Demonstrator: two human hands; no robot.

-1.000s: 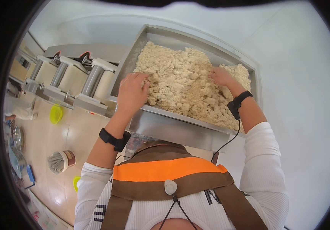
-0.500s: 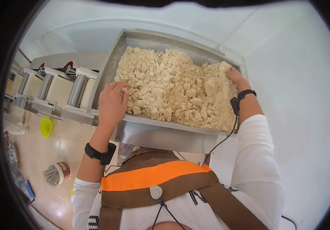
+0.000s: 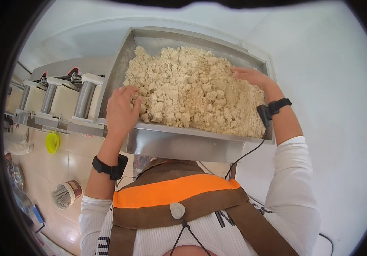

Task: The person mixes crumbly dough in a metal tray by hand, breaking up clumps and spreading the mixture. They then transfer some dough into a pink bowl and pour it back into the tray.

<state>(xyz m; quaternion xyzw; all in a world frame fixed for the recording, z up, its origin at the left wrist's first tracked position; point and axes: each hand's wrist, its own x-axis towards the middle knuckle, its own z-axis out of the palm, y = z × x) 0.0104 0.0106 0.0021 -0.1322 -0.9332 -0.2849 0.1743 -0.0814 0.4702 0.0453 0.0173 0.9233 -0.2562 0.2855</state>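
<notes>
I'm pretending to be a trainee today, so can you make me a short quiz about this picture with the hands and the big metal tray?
1. True or false: the pale material in the metal tray looks crumbly.

2. Pick one. What colour is the stripe across the brown apron?
a) blue
b) orange
c) green

3. Short answer: which of the person's hands is nearer the grey rollers?

Key
1. True; it lies in loose lumps and crumbs.
2. b
3. The left hand.
</notes>
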